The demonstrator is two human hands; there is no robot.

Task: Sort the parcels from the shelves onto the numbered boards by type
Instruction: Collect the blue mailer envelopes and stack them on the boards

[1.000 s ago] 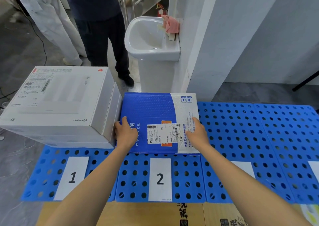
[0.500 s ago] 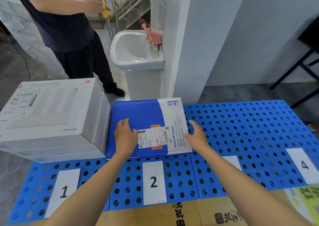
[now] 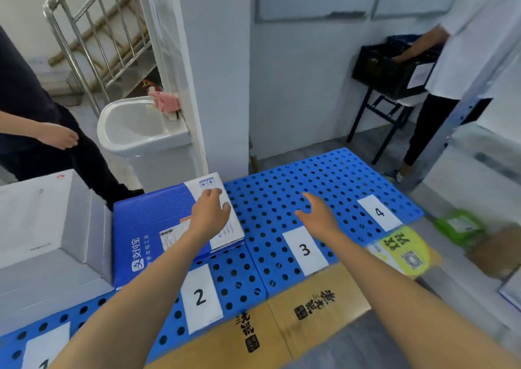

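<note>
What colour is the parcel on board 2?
The parcel is blue with a white end strip; head view.

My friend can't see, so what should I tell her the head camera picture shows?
A person's left hand is over a blue parcel lying on board 2, and the open right hand hovers above board 3. White boxes stand to the parcel's left.

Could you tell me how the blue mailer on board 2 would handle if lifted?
The blue mailer looks flat and thin, so probably light and somewhat bendy. Its smooth plastic face may be slippery. Lying flat, it should not roll.
</note>
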